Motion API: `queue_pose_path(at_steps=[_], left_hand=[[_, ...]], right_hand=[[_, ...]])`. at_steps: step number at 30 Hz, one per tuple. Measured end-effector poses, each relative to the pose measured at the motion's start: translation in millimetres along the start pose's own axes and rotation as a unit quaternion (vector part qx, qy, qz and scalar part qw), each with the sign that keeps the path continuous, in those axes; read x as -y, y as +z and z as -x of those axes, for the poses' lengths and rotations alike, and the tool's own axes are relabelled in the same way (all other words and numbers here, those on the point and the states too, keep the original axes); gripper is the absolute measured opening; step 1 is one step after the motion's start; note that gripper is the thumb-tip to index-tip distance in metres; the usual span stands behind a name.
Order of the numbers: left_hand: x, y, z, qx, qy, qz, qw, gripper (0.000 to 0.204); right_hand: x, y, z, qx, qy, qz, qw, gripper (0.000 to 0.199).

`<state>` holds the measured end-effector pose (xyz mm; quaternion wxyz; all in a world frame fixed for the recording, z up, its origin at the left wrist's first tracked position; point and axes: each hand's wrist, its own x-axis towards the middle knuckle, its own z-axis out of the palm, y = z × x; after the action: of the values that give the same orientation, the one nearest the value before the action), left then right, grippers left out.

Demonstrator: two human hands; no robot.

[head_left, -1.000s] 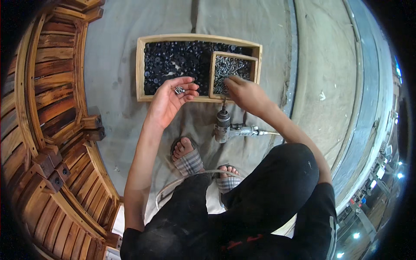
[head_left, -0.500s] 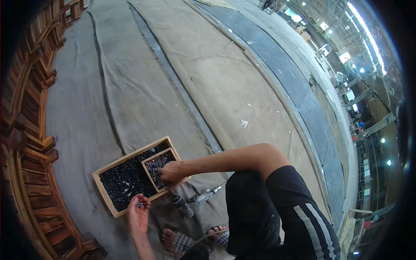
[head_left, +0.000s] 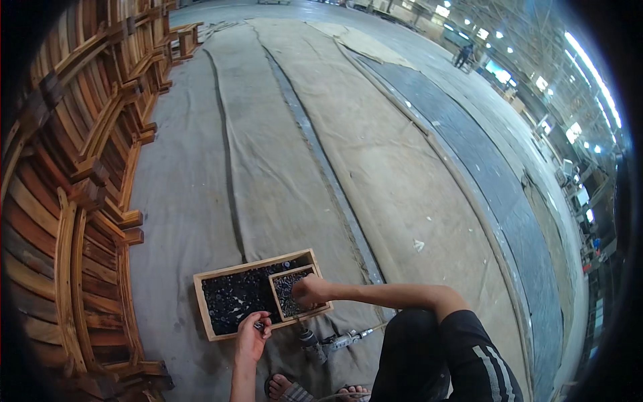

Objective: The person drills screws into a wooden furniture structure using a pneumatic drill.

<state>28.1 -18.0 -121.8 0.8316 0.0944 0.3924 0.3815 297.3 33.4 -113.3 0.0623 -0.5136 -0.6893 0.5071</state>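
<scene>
A shallow wooden box (head_left: 203,315) lies on the floor cloth, filled with small dark round pieces (head_left: 224,301). Set into its right end is a smaller wooden tray (head_left: 274,295) of small shiny metal pieces that look like screws (head_left: 284,287). My right hand (head_left: 311,290) reaches into this tray, fingers curled downward; their tips, and anything between them, are hidden. At the box's near edge my left hand (head_left: 252,337) is turned palm up, its fingers curled around a few small metal pieces (head_left: 259,326).
A power drill (head_left: 325,345) with a hose lies just in front of the box, near my sandalled feet (head_left: 284,388). Slatted wooden furniture (head_left: 100,254) stands along the left. Grey cloths (head_left: 395,201) cover the floor. A person (head_left: 463,56) is far off.
The view has tilted up and shifted, so the box appears lower and further right. My right hand remains in the small tray; my left hand remains curled by the box's near edge.
</scene>
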Motion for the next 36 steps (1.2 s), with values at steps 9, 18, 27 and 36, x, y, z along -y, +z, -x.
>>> queue_pose_path(at_steps=[9,18,27,36], left_hand=[[5,27,-37,-0.040,-0.039,-0.037,0.998,0.031],[15,33,-57,0.012,-0.060,0.076,0.995,0.021],[-6,18,-23,0.043,-0.014,0.124,0.991,0.018],[-36,-18,-17,0.003,0.045,0.103,0.994,0.026]], right_hand=[[89,-29,7,-0.048,-0.050,-0.155,0.986,0.013],[97,-6,2,-0.073,-0.274,0.089,0.955,0.028],[116,2,-17,-0.070,-0.233,-0.016,0.970,0.023],[102,-30,-76,-0.085,-0.197,0.105,0.971,0.022]])
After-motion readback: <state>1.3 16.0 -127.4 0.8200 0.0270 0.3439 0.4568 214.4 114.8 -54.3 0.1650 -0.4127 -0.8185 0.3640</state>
